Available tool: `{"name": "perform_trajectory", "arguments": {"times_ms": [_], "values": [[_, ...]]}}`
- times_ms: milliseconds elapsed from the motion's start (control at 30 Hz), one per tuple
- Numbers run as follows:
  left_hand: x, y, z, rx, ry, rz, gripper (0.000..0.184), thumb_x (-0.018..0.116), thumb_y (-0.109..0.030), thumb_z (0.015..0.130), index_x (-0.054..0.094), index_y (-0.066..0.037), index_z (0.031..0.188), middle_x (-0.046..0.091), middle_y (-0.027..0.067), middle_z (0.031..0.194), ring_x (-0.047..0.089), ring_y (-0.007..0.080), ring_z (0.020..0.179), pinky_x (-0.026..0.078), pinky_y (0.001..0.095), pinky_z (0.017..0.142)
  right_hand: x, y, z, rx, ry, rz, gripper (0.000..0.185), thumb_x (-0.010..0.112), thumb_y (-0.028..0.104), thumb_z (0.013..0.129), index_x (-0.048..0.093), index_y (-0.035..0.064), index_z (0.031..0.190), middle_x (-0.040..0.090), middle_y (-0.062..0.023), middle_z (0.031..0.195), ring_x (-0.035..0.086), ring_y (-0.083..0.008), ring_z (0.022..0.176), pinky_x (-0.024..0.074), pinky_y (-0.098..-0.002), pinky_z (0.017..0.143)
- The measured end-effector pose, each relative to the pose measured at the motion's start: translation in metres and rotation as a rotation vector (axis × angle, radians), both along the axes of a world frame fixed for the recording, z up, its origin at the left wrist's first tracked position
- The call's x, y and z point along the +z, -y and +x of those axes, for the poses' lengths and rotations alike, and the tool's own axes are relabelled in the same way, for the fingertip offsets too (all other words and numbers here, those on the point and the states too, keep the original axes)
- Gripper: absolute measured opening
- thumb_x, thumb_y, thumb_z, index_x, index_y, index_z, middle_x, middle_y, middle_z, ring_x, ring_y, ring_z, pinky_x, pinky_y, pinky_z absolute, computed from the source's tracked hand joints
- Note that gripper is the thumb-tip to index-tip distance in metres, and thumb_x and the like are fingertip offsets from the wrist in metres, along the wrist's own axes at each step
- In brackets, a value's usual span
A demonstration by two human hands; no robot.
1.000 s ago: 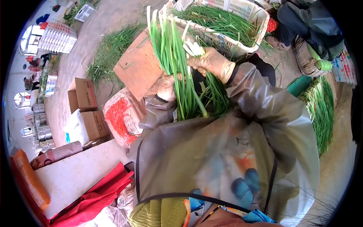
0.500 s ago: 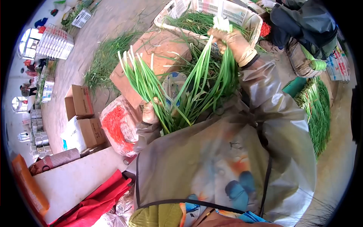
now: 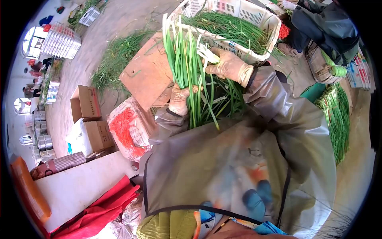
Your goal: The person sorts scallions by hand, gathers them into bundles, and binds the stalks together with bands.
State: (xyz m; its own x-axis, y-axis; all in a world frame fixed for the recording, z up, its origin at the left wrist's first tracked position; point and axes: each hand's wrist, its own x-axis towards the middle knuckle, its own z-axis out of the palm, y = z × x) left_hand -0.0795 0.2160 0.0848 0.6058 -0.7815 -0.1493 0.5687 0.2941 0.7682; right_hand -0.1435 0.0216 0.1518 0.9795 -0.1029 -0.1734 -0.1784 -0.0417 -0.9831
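My left hand (image 3: 181, 97), in a tan glove, is closed around an upright bunch of long green leaf stalks like garlic chives (image 3: 188, 63), whose pale ends point up. To its right, my gloved right hand (image 3: 230, 67) grips a second bunch by its white ends (image 3: 207, 54). The green leaves of that bunch hang down below the hand, over my lap. The two bunches touch or overlap between my hands, and where one stops is hard to make out.
Ahead stands a white plastic crate (image 3: 274, 34) holding loose greens. A brown board (image 3: 145, 71) lies left of it, and a sack with red ties (image 3: 123, 125) sits nearer. Tied greens (image 3: 336, 123) stand at the right. A co-worker's legs (image 3: 304, 30) are at upper right.
My left hand has risen to the right with its bunch, now more upright. My right hand has come down, tilting its white ends leftward toward that bunch.
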Motion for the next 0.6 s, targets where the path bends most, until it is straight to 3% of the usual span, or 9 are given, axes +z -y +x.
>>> {"name": "perform_trajectory", "arguments": {"times_ms": [67,167,233,300,333,367,433,500,600], "values": [[-0.002,-0.004,0.003,-0.010,0.057,0.023,0.034,0.069,0.000,0.068,0.058,0.000,0.100,0.064,0.0090,0.087,0.061,0.0175,0.072,0.049,0.0287,0.067,0.007,0.000,-0.004,-0.040,0.116,-0.208,0.057,0.068,0.007,0.074,0.040,-0.0020,0.123,0.056,-0.0051,0.074,0.048,-0.0084,0.053,0.0400,-0.0206,0.047],[-0.006,-0.007,0.002,0.000,0.132,0.030,0.034,0.069,0.000,0.067,0.057,0.000,0.099,0.064,0.0093,0.085,0.061,0.0176,0.071,0.049,0.0286,0.066,-0.050,0.041,0.026,-0.328,0.186,-0.284,0.054,0.061,0.005,0.077,0.040,0.0004,0.126,0.060,-0.0098,0.087,0.056,-0.0170,0.075,0.0473,-0.0228,0.068],[-0.009,-0.011,0.002,0.007,0.160,-0.001,0.036,0.070,-0.001,0.067,0.057,-0.001,0.101,0.064,0.0088,0.084,0.061,0.0174,0.070,0.049,0.0286,0.064,-0.045,0.056,0.016,-0.493,0.108,-0.769,0.059,0.065,0.036,0.076,0.047,-0.0034,0.117,0.062,-0.0204,0.089,0.060,-0.0288,0.082,0.0470,-0.0324,0.078],[-0.005,-0.014,0.000,0.018,0.146,0.031,0.039,0.071,-0.001,0.067,0.056,-0.002,0.102,0.063,0.0076,0.084,0.060,0.0168,0.070,0.048,0.0279,0.063,-0.030,0.055,0.004,-0.461,0.114,-0.701,0.055,0.066,0.035,0.076,0.050,-0.0015,0.114,0.062,-0.0201,0.089,0.060,-0.0275,0.084,0.0465,-0.0322,0.078],[-0.003,-0.015,-0.003,0.024,0.080,0.022,0.039,0.072,-0.001,0.066,0.056,-0.002,0.102,0.063,0.0071,0.084,0.060,0.0165,0.070,0.048,0.0274,0.063,-0.038,0.052,0.003,-0.498,0.185,-0.545,0.047,0.068,0.033,0.076,0.055,0.0029,0.109,0.063,-0.0150,0.084,0.060,-0.0214,0.070,0.0482,-0.0301,0.063],[0.000,-0.014,-0.004,0.027,0.014,0.012,0.040,0.072,-0.001,0.066,0.056,-0.002,0.102,0.062,0.0066,0.084,0.059,0.0161,0.071,0.048,0.0269,0.062,-0.027,0.038,0.002,-0.514,-0.071,-0.053,0.036,0.070,0.030,0.075,0.059,0.0047,0.099,0.061,-0.0072,0.074,0.052,-0.0131,0.051,0.0415,-0.0257,0.045],[-0.006,-0.014,-0.003,0.006,0.001,0.009,0.040,0.072,-0.001,0.067,0.055,-0.002,0.104,0.062,0.0058,0.085,0.058,0.0153,0.071,0.047,0.0267,0.062,-0.015,0.009,-0.008,-0.257,-0.087,0.159,0.031,0.068,0.028,0.078,0.059,0.0032,0.095,0.053,-0.0002,0.062,0.040,-0.0056,0.042,0.0325,-0.0207,0.038],[-0.012,-0.013,-0.001,-0.052,0.052,0.018,0.039,0.070,-0.001,0.069,0.055,-0.004,0.105,0.062,0.0050,0.088,0.058,0.0147,0.075,0.047,0.0267,0.066,-0.023,-0.009,-0.007,-0.072,0.003,0.190,0.031,0.068,0.027,0.078,0.059,0.0022,0.093,0.054,-0.0005,0.062,0.042,-0.0063,0.043,0.0333,-0.0193,0.039],[-0.018,-0.009,-0.004,-0.009,0.082,0.016,0.038,0.070,-0.004,0.068,0.057,-0.003,0.104,0.062,0.0065,0.089,0.059,0.0163,0.075,0.049,0.0285,0.067,-0.020,0.000,-0.001,-0.197,0.047,0.195,0.022,0.069,0.020,0.076,0.060,0.0037,0.088,0.056,-0.0015,0.065,0.044,-0.0067,0.046,0.0347,-0.0196,0.039]]}}
